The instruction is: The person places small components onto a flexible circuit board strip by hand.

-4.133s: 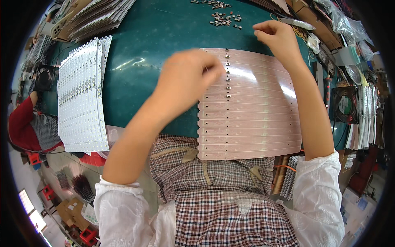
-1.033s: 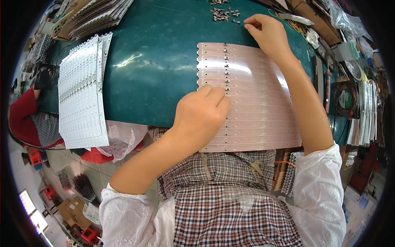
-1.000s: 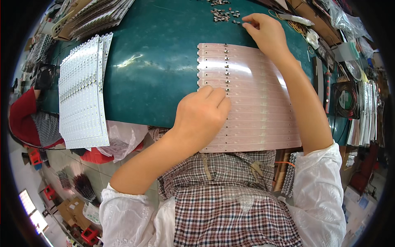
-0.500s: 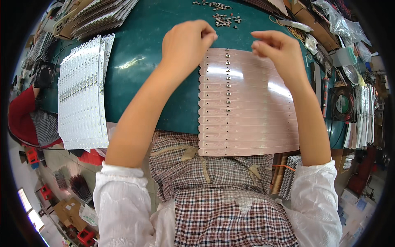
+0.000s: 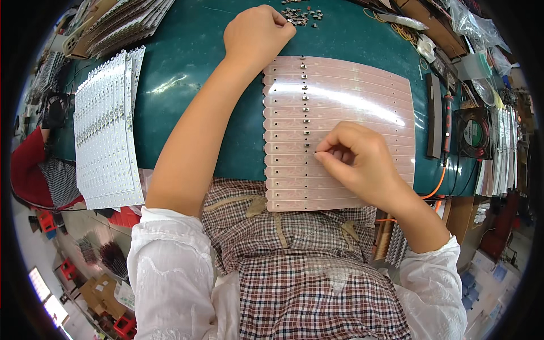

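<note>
My right hand (image 5: 362, 161) is over the pinkish panel of joined strips (image 5: 362, 90), its thumb and forefinger pinched beside a column of small metal connectors (image 5: 306, 110). A tiny dark speck shows at those fingertips, too small to name. At the panel's far left corner, my left hand (image 5: 258, 37) is closed, fingertips together by a loose pile of small metal parts (image 5: 303, 17). What the left fingers hold, if anything, is hidden. The connectors sit one per strip on the far strips; the nearer strips show only small dark holes. The panel's near edge reaches my checked apron (image 5: 317, 294).
White strip boards (image 5: 107, 136) lie stacked on the green table (image 5: 187, 119) at left, with more stacked boards (image 5: 127, 28) behind. On the right are a red-handled tool (image 5: 447, 122) with an orange cord, a dark bar (image 5: 433, 116) and a small fan (image 5: 473, 133).
My right hand has come down from beyond the panel's far edge to the connector column. The left hand has moved slightly farther away, to the loose parts. The whole view has shifted a little.
</note>
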Demonstrator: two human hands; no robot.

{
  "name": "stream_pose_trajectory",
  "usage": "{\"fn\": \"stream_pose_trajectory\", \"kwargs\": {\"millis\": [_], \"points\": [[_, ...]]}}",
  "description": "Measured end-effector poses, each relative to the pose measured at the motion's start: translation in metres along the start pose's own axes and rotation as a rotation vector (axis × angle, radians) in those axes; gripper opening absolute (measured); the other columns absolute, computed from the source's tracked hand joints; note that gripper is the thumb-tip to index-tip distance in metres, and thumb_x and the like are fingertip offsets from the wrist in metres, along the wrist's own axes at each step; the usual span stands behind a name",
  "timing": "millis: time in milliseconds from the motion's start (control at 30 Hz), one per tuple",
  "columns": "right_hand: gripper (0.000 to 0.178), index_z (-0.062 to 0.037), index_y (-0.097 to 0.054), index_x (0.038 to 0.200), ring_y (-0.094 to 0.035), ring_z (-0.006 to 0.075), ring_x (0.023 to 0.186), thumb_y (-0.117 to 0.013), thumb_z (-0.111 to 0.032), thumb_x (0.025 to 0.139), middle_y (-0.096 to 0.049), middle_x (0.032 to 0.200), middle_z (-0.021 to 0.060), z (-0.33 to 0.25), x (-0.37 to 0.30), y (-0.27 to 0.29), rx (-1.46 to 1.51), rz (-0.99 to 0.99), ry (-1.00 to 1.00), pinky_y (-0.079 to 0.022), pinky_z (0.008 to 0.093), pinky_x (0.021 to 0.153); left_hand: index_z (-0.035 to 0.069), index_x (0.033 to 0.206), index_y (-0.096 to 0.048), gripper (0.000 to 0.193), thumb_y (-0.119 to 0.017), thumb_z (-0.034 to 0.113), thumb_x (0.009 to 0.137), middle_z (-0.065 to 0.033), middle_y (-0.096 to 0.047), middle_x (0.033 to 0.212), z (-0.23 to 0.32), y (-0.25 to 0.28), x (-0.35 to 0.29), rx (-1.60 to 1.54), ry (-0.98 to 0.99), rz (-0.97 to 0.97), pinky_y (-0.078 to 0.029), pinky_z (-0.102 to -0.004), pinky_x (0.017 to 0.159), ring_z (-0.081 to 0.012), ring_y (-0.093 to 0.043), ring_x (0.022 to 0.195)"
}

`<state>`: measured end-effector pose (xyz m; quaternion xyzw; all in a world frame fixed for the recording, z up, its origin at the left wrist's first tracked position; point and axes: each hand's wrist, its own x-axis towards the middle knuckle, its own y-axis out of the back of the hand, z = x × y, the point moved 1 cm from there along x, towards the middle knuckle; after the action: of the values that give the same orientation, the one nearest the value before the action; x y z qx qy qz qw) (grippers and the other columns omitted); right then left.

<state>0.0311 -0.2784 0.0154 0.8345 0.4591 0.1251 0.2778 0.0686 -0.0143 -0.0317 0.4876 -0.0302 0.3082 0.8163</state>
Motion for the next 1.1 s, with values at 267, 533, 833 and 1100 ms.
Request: {"fn": "stream_pose_trajectory", "kwargs": {"millis": [267,533,833,1100], "points": [[0.007,-0.0005,-0.066,0.087,-0.066,0.0339,0.078,-0.067,-0.007,0.087,-0.066,0.084,0.0143,0.006,-0.001,-0.015,-0.146,0.01,0.112,-0.052,0.0429,0.069,0.001,0.1,-0.076,0.021,-0.078,0.016,0.086,-0.0052,-0.075,0.086,-0.001,0.045,-0.043,-0.485,0.075,-0.1,-0.055,-0.0253,0.072,-0.0104,-0.069,0.078],[0.009,-0.0016,-0.064,0.09,-0.066,0.0351,0.083,-0.067,-0.01,0.089,-0.065,0.087,0.0144,0.001,0.0,-0.017,-0.277,-0.014,0.116,-0.053,0.0446,0.073,-0.001,0.105,-0.077,0.021,-0.076,0.014,0.09,-0.0052,-0.075,0.088,0.006,0.078,-0.094,-0.615,0.17,-0.223,-0.054,-0.0238,0.077,-0.0091,-0.067,0.081],[0.01,-0.0023,-0.064,0.09,-0.066,0.0339,0.083,-0.068,-0.011,0.088,-0.065,0.087,0.0133,0.002,-0.002,-0.021,-0.305,0.005,0.154,-0.053,0.0439,0.072,-0.001,0.104,-0.076,0.017,-0.074,0.011,0.092,-0.0027,-0.073,0.089,0.016,0.094,-0.13,-0.631,0.233,-0.29,-0.053,-0.0227,0.077,-0.0083,-0.066,0.082],[0.014,-0.0046,-0.064,0.086,-0.064,0.0305,0.074,-0.074,-0.004,0.077,-0.061,0.081,0.0103,-0.001,-0.005,-0.028,-0.619,0.069,0.427,-0.052,0.0396,0.062,-0.001,0.093,-0.072,0.009,-0.075,0.007,0.09,-0.0022,-0.071,0.09,0.032,0.098,-0.153,-0.547,0.188,-0.4,-0.051,-0.0227,0.069,-0.0081,-0.066,0.08]]}}
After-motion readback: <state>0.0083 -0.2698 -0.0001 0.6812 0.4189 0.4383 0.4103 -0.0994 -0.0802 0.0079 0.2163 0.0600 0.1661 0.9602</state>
